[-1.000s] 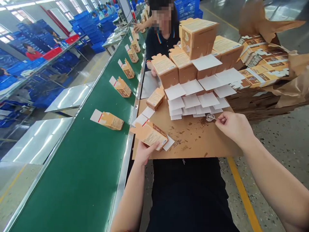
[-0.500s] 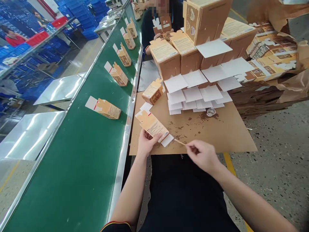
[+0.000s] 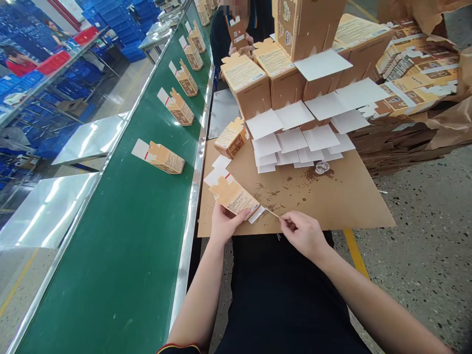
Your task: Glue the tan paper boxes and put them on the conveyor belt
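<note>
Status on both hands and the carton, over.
Left hand gripping open-flapped carton. Right hand pinching thin stick, tip by carton's white flap. Nothing visibly blocking.

- Bright light; soft shadows fall beside the cartons [image 3: 167, 160] on the belt [image 3: 110, 255]
- White glare streaks the metal panels [image 3: 46, 209]
- Distant blue crates [image 3: 101, 22] look blurry
- Wide-angle distortion stretches the edges

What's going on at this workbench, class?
The left hand holds a carton with open flaps, while the right hand brings a thin stick to its near end. A small clear dish sits beside stacked boxes. Similar cartons stand on the green belt, and another person handles a carton across the table.
</note>
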`<state>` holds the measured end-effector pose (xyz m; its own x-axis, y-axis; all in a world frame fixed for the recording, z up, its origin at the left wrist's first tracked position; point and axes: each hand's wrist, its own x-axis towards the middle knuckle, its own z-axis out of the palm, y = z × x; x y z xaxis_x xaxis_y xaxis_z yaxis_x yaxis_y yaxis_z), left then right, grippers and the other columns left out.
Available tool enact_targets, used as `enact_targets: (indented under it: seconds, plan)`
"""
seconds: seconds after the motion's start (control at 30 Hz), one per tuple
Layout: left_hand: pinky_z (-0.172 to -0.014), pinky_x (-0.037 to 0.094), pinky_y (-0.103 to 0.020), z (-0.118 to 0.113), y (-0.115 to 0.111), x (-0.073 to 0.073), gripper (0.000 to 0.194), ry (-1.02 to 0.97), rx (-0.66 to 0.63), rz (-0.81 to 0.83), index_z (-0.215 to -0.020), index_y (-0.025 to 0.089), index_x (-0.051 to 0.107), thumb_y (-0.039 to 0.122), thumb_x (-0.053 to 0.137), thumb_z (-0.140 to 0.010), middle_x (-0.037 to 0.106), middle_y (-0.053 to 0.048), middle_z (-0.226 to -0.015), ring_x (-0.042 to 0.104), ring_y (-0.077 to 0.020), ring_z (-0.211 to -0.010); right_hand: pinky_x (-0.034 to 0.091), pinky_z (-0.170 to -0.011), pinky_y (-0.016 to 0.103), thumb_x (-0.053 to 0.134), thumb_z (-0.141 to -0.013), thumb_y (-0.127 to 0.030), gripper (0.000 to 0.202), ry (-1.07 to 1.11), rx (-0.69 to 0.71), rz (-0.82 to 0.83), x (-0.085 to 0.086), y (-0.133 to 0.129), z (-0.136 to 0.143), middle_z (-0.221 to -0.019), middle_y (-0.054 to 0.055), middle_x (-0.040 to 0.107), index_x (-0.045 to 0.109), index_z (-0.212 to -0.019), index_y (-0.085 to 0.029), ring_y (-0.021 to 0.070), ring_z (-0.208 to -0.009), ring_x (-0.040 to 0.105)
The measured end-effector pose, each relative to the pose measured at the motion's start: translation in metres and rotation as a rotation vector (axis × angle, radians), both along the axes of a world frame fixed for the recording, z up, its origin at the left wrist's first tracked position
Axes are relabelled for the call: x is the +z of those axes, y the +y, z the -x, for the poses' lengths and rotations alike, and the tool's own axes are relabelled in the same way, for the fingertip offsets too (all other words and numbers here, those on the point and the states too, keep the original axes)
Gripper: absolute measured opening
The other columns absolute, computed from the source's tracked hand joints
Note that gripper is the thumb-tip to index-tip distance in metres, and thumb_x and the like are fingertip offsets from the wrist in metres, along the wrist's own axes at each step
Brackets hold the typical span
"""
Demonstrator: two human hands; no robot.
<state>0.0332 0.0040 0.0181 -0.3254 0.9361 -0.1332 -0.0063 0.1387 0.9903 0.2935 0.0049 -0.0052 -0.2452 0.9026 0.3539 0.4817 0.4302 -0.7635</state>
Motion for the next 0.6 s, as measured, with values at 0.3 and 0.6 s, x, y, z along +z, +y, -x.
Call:
enact_targets:
  seconds: [0.3,0.6]
  plan:
    - [-0.107,0.063,-0.053,-0.016,-0.020,-0.001,0.067,0.309,-0.023,0.014,-0.125,0.026,0.072,0.037,0.106,-0.068,0.082,-0.013,-0.123,0.079,-0.0385,-0.119,0.061,-0.058,0.029,0.067,-0.100,-0.030,0.020,0.071,-0.178,0.092,0.020,-0.002,-0.030,-0.070,0.001,0.074,0.073,-0.081,-0.027,0.0161,-0.056,0.066]
    - [-0.105,0.064,-0.052,-0.022,-0.017,-0.003,0.067,0.332,-0.021,-0.002,-0.124,0.027,0.072,0.035,0.105,-0.066,0.081,-0.013,-0.123,0.079,-0.0404,-0.121,0.061,-0.056,0.030,0.070,-0.101,-0.040,0.025,0.122,-0.195,0.089,0.026,0.003,-0.028,-0.069,0.002,0.074,0.074,-0.080,-0.027,0.0166,-0.055,0.066]
